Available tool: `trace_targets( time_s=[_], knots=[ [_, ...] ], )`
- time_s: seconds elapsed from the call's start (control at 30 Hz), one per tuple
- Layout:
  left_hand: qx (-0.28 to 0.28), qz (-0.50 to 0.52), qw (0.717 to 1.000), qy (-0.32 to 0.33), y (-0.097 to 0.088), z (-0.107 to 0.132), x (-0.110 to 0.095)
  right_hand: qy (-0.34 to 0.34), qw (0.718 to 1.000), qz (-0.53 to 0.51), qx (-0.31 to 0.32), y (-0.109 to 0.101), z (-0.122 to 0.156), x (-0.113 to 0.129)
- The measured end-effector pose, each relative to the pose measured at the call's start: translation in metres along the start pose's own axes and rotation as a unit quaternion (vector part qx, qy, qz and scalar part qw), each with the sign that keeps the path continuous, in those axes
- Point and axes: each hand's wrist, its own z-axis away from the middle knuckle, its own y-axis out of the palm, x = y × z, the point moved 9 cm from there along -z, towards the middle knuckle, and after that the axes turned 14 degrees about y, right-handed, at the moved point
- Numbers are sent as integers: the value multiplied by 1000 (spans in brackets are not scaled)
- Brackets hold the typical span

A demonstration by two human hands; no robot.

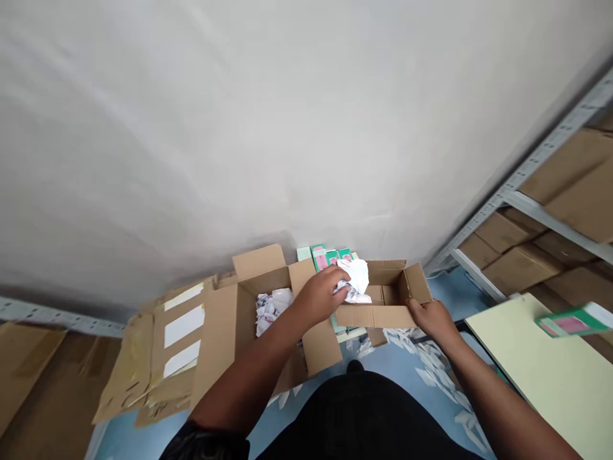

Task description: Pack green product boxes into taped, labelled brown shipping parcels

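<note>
My left hand point(322, 294) is closed around a wad of crumpled white paper point(357, 278). It holds the wad at the left end of a small open cardboard box point(383, 316). The fingers of my right hand point(431, 316) grip the box's near right corner, thumb on the rim. Bare cardboard shows inside the box, though the paper hides part of its left end. Under my left forearm stands a larger open carton point(244, 313) with its flaps spread, and more crumpled paper point(272, 306) lies in it.
Green and pink boxes point(320, 255) stand by the wall behind. Flattened cardboard point(179, 345) leans at left. White paper scraps point(435, 370) litter the blue floor point(143, 441). At right, a pale table point(550, 370) holds a green box point(569, 322), beside shelves point(531, 211) of cartons.
</note>
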Motion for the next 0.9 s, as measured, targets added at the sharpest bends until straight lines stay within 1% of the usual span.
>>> trace_targets(
  time_s=[0.1,0.17,0.27,0.33,0.4,0.47,0.53,0.57,0.63,0.73,0.8,0.9],
  knots=[
    [86,-5,996,32,57,-19,-7,27,999,-15,-24,-10,21,-22],
    [131,-8,990,49,86,-26,-10,53,998,-32,-30,-16,32,-44],
    [167,-7,982,92,117,-37,-25,115,991,-66,-35,-25,43,-91],
    [167,4,978,126,131,-48,-41,154,983,-95,-35,-28,47,-129],
    [150,21,978,145,145,-62,-58,189,973,-128,-37,-30,49,-172],
    [129,41,979,155,161,-78,-75,222,962,-154,-50,-35,50,-221],
    [121,58,977,165,184,-96,-92,260,947,-175,-66,-41,51,-277],
    [125,65,976,169,199,-104,-100,281,939,-182,-73,-44,51,-308],
    [152,79,971,166,235,-120,-115,319,925,-192,-81,-51,50,-369],
    [214,91,962,147,297,-141,-134,354,909,-200,-90,-61,42,-452],
    [247,93,953,148,338,-154,-151,365,901,-213,-96,-67,30,-497],
    [279,91,942,163,387,-175,-182,386,882,-251,-98,-68,10,-545]
  ],
)
